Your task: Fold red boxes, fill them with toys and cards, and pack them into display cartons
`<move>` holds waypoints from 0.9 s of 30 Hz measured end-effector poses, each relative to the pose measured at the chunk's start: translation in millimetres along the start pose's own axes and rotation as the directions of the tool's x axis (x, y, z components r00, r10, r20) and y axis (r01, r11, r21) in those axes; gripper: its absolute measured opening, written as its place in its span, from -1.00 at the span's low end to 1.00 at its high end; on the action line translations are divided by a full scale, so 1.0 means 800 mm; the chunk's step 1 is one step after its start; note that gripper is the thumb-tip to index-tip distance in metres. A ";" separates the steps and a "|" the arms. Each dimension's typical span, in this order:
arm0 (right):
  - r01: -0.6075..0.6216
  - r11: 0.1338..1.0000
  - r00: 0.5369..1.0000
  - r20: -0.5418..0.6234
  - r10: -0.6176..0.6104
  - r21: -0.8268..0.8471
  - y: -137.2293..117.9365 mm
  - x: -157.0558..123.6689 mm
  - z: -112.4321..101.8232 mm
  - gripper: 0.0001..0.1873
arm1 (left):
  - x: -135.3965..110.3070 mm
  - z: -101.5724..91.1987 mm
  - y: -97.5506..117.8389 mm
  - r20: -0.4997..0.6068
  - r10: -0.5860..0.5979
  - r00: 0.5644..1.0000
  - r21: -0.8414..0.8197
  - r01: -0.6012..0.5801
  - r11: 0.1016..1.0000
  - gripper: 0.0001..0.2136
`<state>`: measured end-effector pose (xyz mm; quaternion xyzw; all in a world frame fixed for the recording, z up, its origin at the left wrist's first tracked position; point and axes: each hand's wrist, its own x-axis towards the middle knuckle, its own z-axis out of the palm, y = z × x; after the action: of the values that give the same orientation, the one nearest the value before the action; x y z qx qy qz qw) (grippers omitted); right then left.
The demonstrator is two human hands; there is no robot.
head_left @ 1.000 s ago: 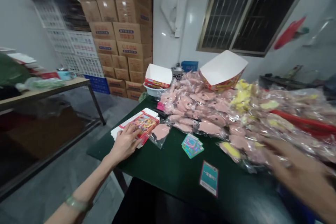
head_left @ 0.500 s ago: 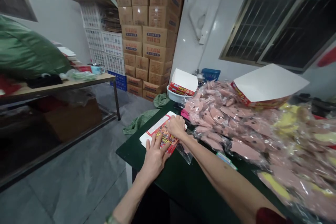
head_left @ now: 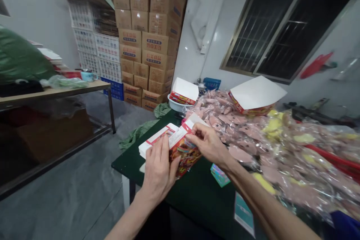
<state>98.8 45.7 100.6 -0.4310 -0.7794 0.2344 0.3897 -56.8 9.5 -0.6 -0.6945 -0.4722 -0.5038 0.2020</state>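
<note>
A flat white paper box blank (head_left: 180,146) with a colourful red print lies partly folded at the table's near side. My left hand (head_left: 159,172) grips its printed panel from the near side, fingers upright against it. My right hand (head_left: 208,144) pinches the raised upper edge from the right. Just past my right hand lies a heap of clear bags of pink and yellow pieces (head_left: 244,135). Holographic cards (head_left: 219,175) and a teal card (head_left: 243,213) lie on the dark green tabletop (head_left: 194,195), partly hidden by my right forearm.
Two open printed paper trays (head_left: 254,95) (head_left: 184,92) sit at the table's far end, one in a white bowl (head_left: 176,105). Stacked cartons (head_left: 143,48) rise behind. A green cloth (head_left: 137,135) lies on the floor, and a wooden table (head_left: 56,92) stands left.
The blank that lay flat under my hands is now lifted and bent up along a fold. My right hand has moved from its top onto the raised edge. The view has shifted slightly.
</note>
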 end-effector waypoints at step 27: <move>0.040 0.981 0.774 -0.626 0.091 0.192 0.111 -0.167 -0.010 -0.55 | -0.045 0.064 0.068 0.665 -0.134 0.735 -0.685 0.672 0.281 -0.66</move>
<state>192.2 -21.8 -10.9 -0.4551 -0.5707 0.1561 0.6655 14.5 6.6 -43.0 -0.6376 -0.3225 -0.5169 -0.4714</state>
